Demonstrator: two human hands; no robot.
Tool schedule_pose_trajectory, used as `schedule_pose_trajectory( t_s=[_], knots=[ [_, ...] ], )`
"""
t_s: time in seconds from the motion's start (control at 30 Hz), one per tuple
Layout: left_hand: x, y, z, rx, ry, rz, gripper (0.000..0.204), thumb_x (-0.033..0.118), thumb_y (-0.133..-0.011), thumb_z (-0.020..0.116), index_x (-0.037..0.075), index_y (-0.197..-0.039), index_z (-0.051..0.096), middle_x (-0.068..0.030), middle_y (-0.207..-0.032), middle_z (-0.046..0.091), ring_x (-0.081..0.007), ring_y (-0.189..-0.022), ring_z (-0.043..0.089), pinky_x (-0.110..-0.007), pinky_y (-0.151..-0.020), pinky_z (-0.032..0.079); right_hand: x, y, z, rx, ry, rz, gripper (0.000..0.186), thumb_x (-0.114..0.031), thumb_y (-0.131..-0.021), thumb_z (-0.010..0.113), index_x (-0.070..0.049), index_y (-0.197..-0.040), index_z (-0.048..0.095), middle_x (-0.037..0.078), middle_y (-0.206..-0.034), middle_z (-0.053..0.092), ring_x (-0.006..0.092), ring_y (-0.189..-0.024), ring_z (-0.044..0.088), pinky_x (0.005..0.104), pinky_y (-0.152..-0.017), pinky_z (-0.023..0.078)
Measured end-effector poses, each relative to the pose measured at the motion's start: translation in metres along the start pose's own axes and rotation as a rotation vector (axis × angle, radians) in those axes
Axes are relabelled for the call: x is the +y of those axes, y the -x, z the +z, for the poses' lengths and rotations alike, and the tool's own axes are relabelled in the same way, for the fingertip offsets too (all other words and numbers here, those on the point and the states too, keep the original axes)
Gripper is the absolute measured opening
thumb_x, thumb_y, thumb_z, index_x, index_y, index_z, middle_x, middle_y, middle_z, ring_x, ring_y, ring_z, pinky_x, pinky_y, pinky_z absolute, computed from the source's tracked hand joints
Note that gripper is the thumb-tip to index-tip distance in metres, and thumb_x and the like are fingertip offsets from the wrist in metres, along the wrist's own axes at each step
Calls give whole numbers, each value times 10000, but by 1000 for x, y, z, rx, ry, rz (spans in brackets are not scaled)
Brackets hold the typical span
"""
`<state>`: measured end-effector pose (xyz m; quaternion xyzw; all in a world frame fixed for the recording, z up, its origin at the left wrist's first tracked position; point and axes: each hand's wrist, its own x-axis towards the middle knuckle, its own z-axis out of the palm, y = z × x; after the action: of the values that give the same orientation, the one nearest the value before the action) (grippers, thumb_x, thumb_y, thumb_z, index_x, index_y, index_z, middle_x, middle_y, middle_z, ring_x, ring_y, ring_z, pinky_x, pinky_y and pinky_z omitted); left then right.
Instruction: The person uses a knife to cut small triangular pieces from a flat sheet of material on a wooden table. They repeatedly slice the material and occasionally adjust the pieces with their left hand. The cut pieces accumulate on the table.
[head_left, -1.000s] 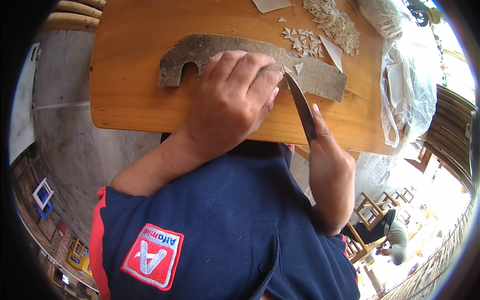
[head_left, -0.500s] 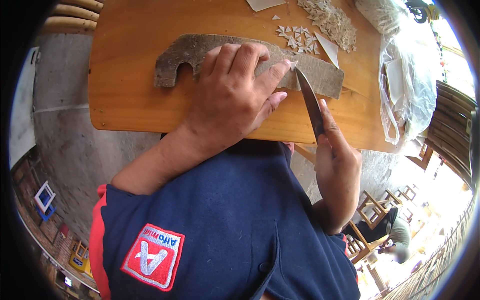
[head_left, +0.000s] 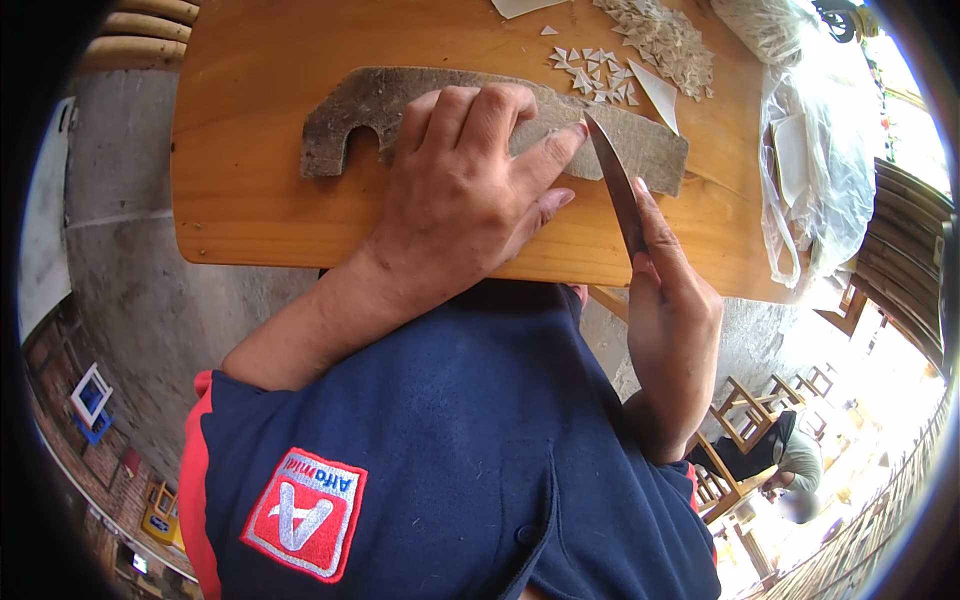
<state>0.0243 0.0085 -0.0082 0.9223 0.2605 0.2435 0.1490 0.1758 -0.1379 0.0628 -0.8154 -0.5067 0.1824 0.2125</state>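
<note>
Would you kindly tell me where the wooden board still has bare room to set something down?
The wooden board is bare at its left end, beside the grey notched slab, and along the strip above the slab. The right side is crowded: pale triangular chips, the knife, the right hand and plastic bags.

Red-white shirt badge (head_left: 303, 515), lower left

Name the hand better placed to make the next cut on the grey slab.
Right hand: it grips the knife, tip at the grey slab. The left hand lies flat, pinning it.
</note>
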Motion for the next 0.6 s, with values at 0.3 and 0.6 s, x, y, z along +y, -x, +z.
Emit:
schedule_pose_trajectory(
  t_s=[0.3,0.6],
  knots=[
    [-1,-1,-2,-1,0,5,495,327,-863,822,220,-1340,749,-82,-1215,587,-261,-1092,530,-420,-973,410,4,-4,2,-8,-6,-20,647,87,-941,581,-172,-1534,602,195,-833,687,283,-689,699,431,-707,560],
    [-1,0,-2,-2,13,2,488,319,-859,822,211,-1330,755,-79,-1214,591,-259,-1088,529,-418,-966,408,9,-5,2,-11,39,-36,655,83,-931,593,-199,-1521,619,169,-770,641,292,-662,669,446,-685,549]
  ],
)
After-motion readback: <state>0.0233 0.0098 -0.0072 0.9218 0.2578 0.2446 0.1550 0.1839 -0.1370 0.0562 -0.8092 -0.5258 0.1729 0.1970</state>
